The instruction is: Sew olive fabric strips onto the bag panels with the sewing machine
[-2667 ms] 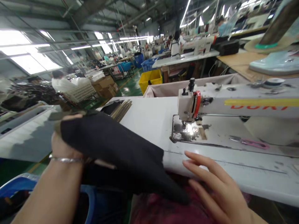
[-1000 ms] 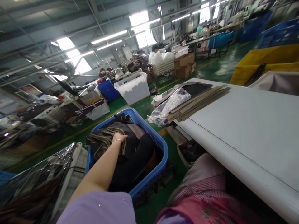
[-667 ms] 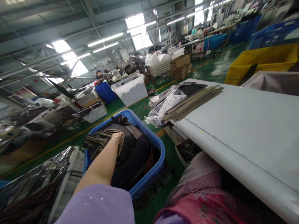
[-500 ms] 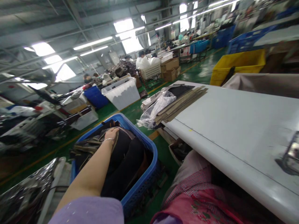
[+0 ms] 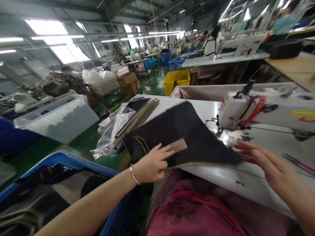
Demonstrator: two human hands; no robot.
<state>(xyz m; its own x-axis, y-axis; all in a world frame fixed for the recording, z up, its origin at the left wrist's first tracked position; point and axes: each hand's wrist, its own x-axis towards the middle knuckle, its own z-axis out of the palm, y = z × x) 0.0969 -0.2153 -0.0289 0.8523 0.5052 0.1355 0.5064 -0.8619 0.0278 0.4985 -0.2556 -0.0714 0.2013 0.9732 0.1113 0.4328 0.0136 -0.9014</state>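
A black fabric panel (image 5: 172, 127) with a pale patch and thin tan trim lies tilted over the front of the white sewing table (image 5: 261, 196). My left hand (image 5: 154, 164) grips the panel by its near edge, fingers reaching over it toward the patch. My right hand (image 5: 273, 167), smeared by motion, is by the panel's right corner with its fingers stretched out. It appears to hold nothing. Just behind that corner stands a sewing machine (image 5: 236, 111) with a red part on its head.
A blue basket (image 5: 61, 157) with dark fabric pieces stands at the lower left. On the table's left end lie tan strips (image 5: 137, 121) and a clear plastic bag (image 5: 118, 127). Scissors (image 5: 299, 164) rest at the right. A yellow bin (image 5: 177, 80) stands beyond.
My left hand has come from the blue basket to the table with the black panel. The view has turned right, and my right hand and the sewing machine are now visible.
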